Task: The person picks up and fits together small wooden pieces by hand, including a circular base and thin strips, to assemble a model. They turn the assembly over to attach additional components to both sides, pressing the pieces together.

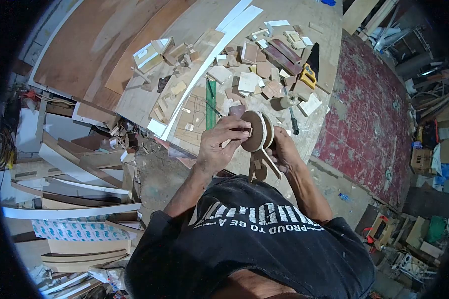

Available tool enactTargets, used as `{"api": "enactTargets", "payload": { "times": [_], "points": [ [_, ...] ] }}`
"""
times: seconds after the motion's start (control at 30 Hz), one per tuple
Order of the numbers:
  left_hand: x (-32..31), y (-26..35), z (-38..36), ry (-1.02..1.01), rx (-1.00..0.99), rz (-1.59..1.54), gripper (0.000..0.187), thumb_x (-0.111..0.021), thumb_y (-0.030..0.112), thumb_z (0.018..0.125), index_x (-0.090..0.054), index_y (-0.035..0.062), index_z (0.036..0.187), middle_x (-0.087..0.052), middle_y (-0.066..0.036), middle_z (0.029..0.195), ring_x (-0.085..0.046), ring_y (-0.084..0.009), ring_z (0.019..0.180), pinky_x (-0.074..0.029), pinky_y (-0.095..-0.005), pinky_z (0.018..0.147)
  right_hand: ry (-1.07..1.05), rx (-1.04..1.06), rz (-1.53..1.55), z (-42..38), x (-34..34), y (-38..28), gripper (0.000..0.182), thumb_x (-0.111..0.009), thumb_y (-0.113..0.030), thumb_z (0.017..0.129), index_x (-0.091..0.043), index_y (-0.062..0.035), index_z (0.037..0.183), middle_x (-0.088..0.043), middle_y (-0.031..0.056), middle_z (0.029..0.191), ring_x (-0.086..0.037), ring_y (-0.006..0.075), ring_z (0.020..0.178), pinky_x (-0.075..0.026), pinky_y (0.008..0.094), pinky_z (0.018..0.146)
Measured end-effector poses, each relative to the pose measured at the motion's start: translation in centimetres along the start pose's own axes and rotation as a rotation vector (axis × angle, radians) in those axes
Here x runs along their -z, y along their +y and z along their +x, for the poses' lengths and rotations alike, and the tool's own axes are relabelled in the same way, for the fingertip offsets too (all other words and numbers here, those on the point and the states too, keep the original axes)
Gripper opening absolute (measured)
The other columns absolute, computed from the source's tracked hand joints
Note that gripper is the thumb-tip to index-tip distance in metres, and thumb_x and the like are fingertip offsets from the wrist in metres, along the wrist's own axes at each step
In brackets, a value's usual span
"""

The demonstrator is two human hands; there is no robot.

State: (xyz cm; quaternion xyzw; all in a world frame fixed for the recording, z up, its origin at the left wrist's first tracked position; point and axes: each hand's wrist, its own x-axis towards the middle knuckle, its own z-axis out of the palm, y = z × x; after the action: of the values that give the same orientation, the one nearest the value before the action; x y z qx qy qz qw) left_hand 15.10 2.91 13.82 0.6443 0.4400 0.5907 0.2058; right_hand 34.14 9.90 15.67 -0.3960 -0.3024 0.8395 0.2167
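A small wooden piece with two round discs (pixel 253 130) and flat strips hanging below them is held up over the near edge of the worktable. My left hand (pixel 219 142) pinches it from the left, fingertips at the face of the near disc. On the other side my right hand (pixel 283 149) grips it, its fingers partly hidden behind the discs. Just beyond the hands lie a green ruler (pixel 211 107) and many small wood offcuts (pixel 248 82).
A yellow-handled saw (pixel 308 75) lies at the table's right. Large curved wooden sheets (pixel 92 47) cover the back left. Curved panels (pixel 75 212) are stacked at the lower left. Red flooring (pixel 361 114) lies to the right, with scrap along the far wall.
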Motion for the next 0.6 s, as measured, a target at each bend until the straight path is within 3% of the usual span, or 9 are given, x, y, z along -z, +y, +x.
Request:
{"api": "enactTargets", "payload": {
  "times": [0.03,0.1,0.13,0.2,0.27,0.37,0.43,0.6],
  "points": [
    [0.0,0.5,0.0,-0.001,-0.002,0.001,0.016,-0.072,-0.003,0.082,-0.072,-0.0005,0.098,-0.068,-0.013,0.109,-0.065,-0.0204,0.099,-0.052,-0.0341,0.086,-0.088,0.035,0.022,0.4,0.6,0.3,0.029,-0.046,-0.030,0.103,-0.063,-0.0067,0.096,-0.054,-0.0023,0.060,-0.043,0.0034,0.041,-0.028,0.0172,0.033],
    [-0.4,1.6,-0.1,0.146,0.268,-0.151,0.015,-0.073,0.002,0.084,-0.071,-0.0008,0.099,-0.067,-0.011,0.109,-0.064,-0.0187,0.096,-0.052,-0.0306,0.082,-0.098,0.091,-0.011,0.3,0.2,0.2,0.029,-0.046,-0.029,0.103,-0.062,-0.0070,0.096,-0.054,-0.0027,0.060,-0.042,0.0035,0.040,-0.028,0.0178,0.033],
    [-0.7,1.4,-0.3,0.141,0.271,-0.152,0.015,-0.073,0.002,0.084,-0.071,-0.0008,0.099,-0.067,-0.011,0.109,-0.064,-0.0187,0.096,-0.052,-0.0306,0.082,-0.104,0.141,-0.041,0.2,0.0,0.4,0.028,-0.046,-0.029,0.103,-0.062,-0.0072,0.096,-0.053,-0.0032,0.060,-0.042,0.0035,0.040,-0.028,0.0183,0.033],
    [-1.2,0.7,-0.3,0.205,0.509,-0.220,0.017,-0.072,0.004,0.086,-0.071,-0.0009,0.102,-0.066,-0.011,0.110,-0.064,-0.0171,0.092,-0.051,-0.0271,0.078,-0.079,0.164,-0.076,0.5,0.1,0.7,0.027,-0.046,-0.027,0.103,-0.062,-0.0074,0.096,-0.053,-0.0035,0.060,-0.039,0.0040,0.039,-0.028,0.0203,0.034],
    [-1.2,0.9,-0.3,0.217,0.517,-0.242,0.017,-0.073,0.003,0.086,-0.071,-0.0013,0.102,-0.067,-0.012,0.107,-0.064,-0.0165,0.092,-0.051,-0.0256,0.077,-0.209,0.182,-0.056,0.7,0.9,0.9,0.026,-0.045,-0.026,0.103,-0.063,-0.0076,0.096,-0.052,-0.0036,0.060,-0.036,0.0042,0.038,-0.029,0.0215,0.034],
    [-1.2,0.9,-0.5,0.187,0.387,-0.183,0.018,-0.072,0.001,0.084,-0.072,-0.0014,0.102,-0.068,-0.012,0.105,-0.066,-0.0178,0.090,-0.052,-0.0265,0.077,-0.115,0.065,-0.023,-0.5,-0.1,-0.3,0.028,-0.045,-0.026,0.103,-0.062,-0.0064,0.090,-0.051,-0.0021,0.057,-0.035,0.0044,0.037,-0.027,0.0203,0.033],
    [-1.0,1.3,-0.1,0.050,0.222,-0.074,0.019,-0.072,-0.002,0.083,-0.072,-0.0018,0.102,-0.068,-0.012,0.102,-0.066,-0.0194,0.092,-0.053,-0.0274,0.078,-0.037,-0.033,0.048,-0.1,0.5,-0.1,0.031,-0.046,-0.027,0.103,-0.060,-0.0059,0.085,-0.051,-0.0004,0.055,-0.036,0.0044,0.037,-0.026,0.0191,0.032],
    [-0.8,1.1,-0.1,0.017,0.204,-0.041,0.023,-0.069,-0.005,0.084,-0.071,-0.0021,0.107,-0.066,-0.013,0.106,-0.066,-0.0211,0.097,-0.054,-0.0296,0.082,-0.064,0.004,-0.016,0.0,0.6,-0.2,0.029,-0.048,-0.033,0.101,-0.056,-0.0085,0.088,-0.052,0.0009,0.057,-0.041,0.0058,0.038,-0.024,0.0196,0.030]
  ]
}}
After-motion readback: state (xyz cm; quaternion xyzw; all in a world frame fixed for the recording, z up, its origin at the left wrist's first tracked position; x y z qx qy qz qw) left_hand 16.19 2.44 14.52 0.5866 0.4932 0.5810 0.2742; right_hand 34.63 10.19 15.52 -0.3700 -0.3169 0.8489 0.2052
